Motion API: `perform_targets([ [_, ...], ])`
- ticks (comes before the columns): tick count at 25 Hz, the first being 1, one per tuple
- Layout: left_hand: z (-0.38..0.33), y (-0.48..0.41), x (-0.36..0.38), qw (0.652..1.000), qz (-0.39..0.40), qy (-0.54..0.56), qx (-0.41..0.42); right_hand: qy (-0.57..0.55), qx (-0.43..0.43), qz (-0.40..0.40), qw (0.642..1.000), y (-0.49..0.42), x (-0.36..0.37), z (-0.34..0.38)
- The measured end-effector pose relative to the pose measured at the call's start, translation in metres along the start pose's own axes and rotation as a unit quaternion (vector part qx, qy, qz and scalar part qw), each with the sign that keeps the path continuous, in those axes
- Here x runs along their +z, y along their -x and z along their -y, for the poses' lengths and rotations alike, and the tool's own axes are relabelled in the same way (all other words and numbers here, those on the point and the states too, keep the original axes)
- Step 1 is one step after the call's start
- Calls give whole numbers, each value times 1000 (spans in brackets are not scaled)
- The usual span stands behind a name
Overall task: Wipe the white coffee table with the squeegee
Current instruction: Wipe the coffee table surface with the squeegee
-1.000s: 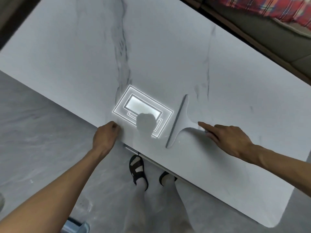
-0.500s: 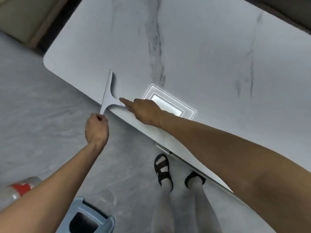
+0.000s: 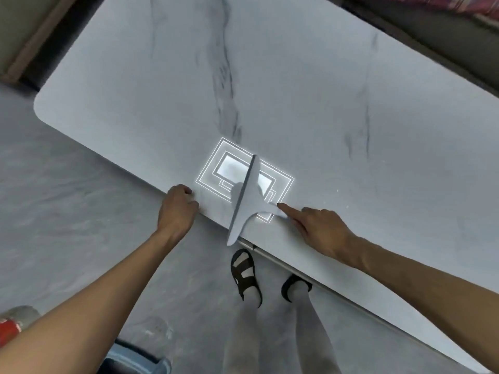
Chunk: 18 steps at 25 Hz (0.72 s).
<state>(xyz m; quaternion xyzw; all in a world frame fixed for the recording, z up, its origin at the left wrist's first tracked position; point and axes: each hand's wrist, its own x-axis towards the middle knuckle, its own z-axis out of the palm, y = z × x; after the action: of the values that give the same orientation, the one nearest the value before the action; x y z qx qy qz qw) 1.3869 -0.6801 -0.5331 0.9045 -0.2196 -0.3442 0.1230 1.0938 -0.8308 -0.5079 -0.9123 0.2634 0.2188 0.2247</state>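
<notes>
Two hands in view, both mine. R hand [image 3: 322,230] is closed around the handle of the squeegee [image 3: 246,201], index finger stretched out straight along the handle toward the blade, other fingers curled under w/ the handle hidden beneath them. Squeegee sits on the white coffee table [image 3: 310,103], right by the near edge; blade runs from farther in on the top back toward me, and its near tip pokes out past the table edge. Blade lies across a bright ceiling-light reflection [image 3: 216,174] on the glossy top, approx mid-way along the near side. L hand [image 3: 176,209] is a loose fist, knuckles at the table's near edge just left of the blade; can't tell if anything's inside it. Grey veins run across the marble-look top. Below the edge: my feet in dark sandals [image 3: 246,276] w/ white socks on grey floor [image 3: 67,211]. Blue bin [image 3: 135,360] bottom left, red-and-grey item [image 3: 10,326] at far left edge, too blurred to ID.
</notes>
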Motion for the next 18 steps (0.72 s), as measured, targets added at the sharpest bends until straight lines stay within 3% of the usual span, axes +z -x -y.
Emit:
perform_targets([
  [5, -42, 29, 50, 993, 93, -23, 68, 11, 112, 6, 994, 115, 6, -94],
  [8, -54, 42, 66, 994, 85, -19, 67, 12, 147, 10, 989, 153, 1, -119],
  [14, -72, 67, 83, 995, 16, -74, 68, -65, 37, -23, 997, 105, 6, -72],
  [18, -79, 80, 96, 993, 17, -94, 74, -21, -35, -19, 999, 67, 32, -42],
])
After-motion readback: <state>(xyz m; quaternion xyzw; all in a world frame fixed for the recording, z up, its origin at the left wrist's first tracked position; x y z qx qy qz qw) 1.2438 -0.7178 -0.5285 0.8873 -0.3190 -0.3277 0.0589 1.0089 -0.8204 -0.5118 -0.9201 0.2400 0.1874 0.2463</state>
